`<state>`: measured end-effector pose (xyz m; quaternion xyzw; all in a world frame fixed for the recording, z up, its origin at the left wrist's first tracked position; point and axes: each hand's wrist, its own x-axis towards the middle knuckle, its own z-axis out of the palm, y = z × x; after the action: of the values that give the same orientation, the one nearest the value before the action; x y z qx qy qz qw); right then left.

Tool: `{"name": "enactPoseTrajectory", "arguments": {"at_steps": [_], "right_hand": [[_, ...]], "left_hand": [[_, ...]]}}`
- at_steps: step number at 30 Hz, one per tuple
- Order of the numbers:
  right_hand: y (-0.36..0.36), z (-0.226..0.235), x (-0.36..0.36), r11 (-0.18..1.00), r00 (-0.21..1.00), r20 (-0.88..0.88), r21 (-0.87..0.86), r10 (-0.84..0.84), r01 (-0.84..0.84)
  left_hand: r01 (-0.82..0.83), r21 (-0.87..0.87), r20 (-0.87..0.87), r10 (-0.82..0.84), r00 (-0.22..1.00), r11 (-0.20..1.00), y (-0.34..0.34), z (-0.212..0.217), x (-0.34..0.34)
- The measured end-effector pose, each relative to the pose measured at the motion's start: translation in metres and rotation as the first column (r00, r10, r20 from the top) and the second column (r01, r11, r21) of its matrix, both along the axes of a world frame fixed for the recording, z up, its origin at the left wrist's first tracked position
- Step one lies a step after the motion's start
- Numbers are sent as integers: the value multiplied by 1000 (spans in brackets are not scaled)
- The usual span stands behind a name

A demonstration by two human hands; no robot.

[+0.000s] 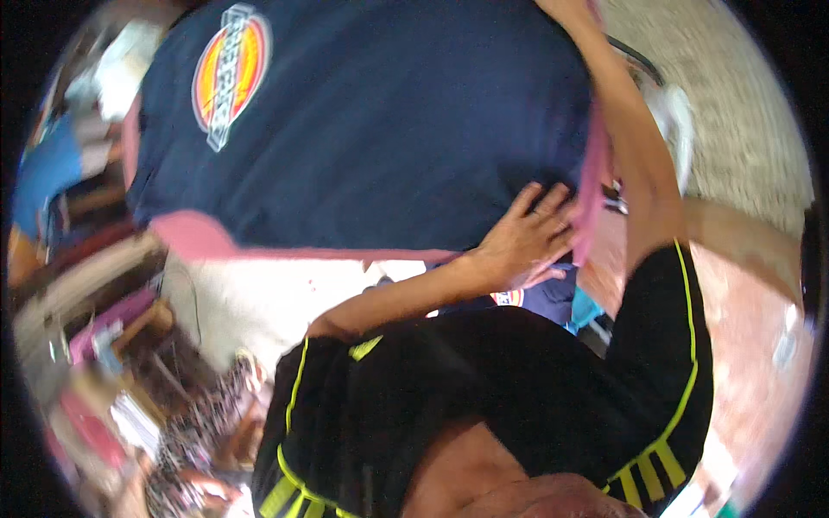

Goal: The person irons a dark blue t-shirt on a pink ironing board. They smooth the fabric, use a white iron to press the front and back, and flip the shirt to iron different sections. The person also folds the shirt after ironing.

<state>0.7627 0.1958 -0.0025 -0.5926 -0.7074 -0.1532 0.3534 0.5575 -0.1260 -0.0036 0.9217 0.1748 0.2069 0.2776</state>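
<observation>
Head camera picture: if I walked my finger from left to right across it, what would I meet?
White bundle → red-and-yellow oval emblem on the navy cloth → the person's left hand → the black right sleeve.

Navy garment (371, 129): matt cloth, smooth surf.; pink cover (192, 235): prob. cloth.
</observation>
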Motion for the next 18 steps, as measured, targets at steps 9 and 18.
{"name": "enactPoseTrajectory", "arguments": {"at_steps": [9, 18], "right_hand": [[-229, 23, -56, 893, 968, 231, -449, 97, 18], [-225, 27, -207, 816, 888, -252, -356, 386, -456]], "left_hand": [[-772, 259, -90, 810, 579, 581, 44, 26, -196], [-896, 442, 239, 968, 79, -36, 131, 29, -441]]}}
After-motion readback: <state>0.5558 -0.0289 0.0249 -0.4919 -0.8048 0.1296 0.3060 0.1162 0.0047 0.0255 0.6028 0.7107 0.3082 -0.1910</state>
